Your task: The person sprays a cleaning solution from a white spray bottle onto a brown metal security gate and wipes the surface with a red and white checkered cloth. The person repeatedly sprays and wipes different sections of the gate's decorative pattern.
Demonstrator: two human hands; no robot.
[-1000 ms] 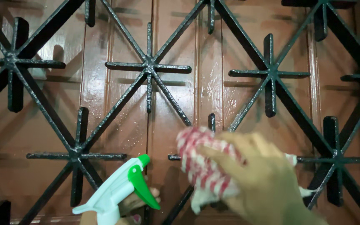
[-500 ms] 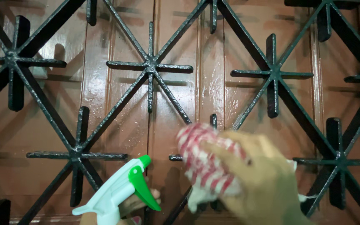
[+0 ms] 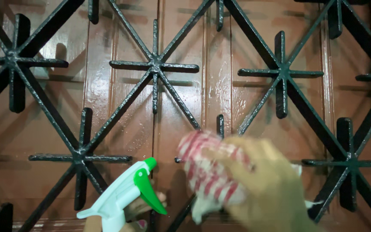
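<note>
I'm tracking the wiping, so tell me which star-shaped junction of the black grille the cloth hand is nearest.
The bottom-centre junction, largely hidden behind the red-and-white striped cloth in the right hand; the other junctions stand uncovered.

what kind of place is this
Probably a home entrance: a glossy brown wooden door behind a black metal grille, with a spray bottle and striped cloth in the hands.

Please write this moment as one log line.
left hand: holds spray bottle | right hand: presses striped cloth on black grille | door: wet
</note>
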